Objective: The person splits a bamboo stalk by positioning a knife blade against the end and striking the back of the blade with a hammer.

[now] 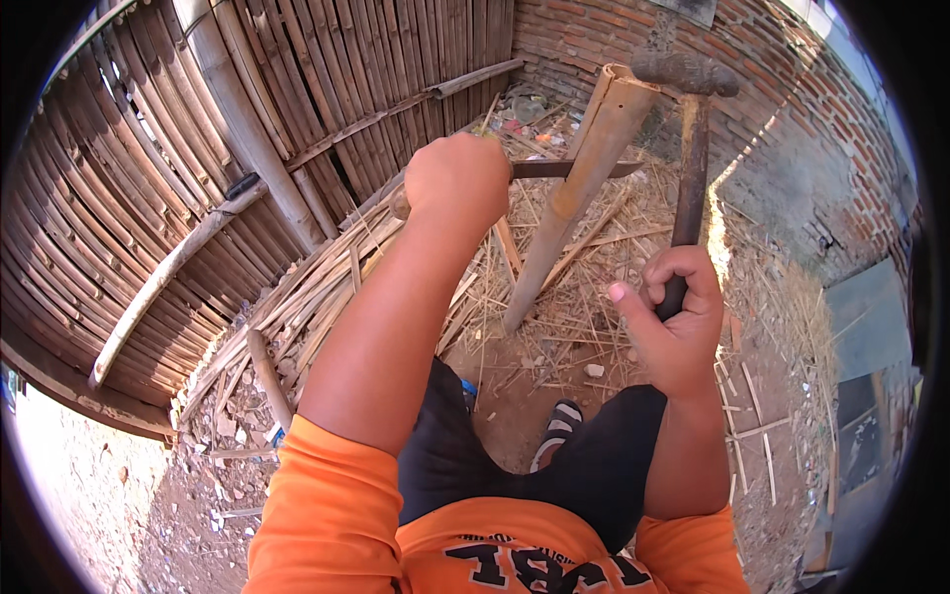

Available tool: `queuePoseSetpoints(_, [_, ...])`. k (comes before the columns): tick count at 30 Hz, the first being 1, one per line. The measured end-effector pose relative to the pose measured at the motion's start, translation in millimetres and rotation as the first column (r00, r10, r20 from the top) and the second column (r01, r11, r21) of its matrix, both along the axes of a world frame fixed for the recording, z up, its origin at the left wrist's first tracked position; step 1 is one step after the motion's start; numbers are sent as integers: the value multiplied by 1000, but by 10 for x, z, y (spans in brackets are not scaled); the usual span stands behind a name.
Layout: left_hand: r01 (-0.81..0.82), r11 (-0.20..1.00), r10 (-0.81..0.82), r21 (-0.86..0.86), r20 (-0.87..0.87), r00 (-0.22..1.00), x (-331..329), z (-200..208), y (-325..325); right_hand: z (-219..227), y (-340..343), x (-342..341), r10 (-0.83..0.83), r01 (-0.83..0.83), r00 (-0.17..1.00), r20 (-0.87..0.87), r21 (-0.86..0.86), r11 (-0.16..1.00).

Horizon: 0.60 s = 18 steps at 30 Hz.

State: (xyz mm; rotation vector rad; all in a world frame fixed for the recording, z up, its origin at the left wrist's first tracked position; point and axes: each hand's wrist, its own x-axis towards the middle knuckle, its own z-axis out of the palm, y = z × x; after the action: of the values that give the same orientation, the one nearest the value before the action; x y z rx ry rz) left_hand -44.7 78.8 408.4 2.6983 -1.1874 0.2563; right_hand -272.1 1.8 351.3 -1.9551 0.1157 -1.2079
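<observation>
My left hand (pixel 457 178) is closed round the handle of a long knife (pixel 539 169), its dark blade pointing right. That blade crosses an upright bamboo pole (pixel 569 203), and its tip shows on the far side; whether it is sunk into a split or passes behind, I cannot tell. The pole leans slightly, its foot on the ground before my legs and its cut top at the upper middle. My right hand (pixel 683 312) grips the dark handle of a hammer (pixel 695 148), whose worn metal head is raised beside the pole's top.
A bamboo-slat wall (pixel 129 188) stands at the left, and a brick wall (pixel 772 148) at the back right. Split bamboo strips (pixel 327 272) lie heaped on the left, among straw and debris. Grey sheets (pixel 869 317) lean at the right edge. My sandalled foot (pixel 559 428) is near the pole.
</observation>
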Motion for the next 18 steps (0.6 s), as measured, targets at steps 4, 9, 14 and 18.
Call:
queuePoseSetpoints(4, [-35,999,35,13,-14,999,83,-31,-3,-44,-130,63,129,-86,886,-445,116,990])
queuePoseSetpoints(9, [-41,997,42,67,-15,999,54,25,39,343,-78,-63,34,-34,995,-90,9,999])
queuePoseSetpoints(14, [-39,998,39,48,-11,999,73,-26,-3,-40,-153,122,59,-49,912,-407,36,998])
queuePoseSetpoints(18, [-69,998,69,-4,-8,998,167,-81,62,231,-80,-18,75,-80,938,-339,0,997])
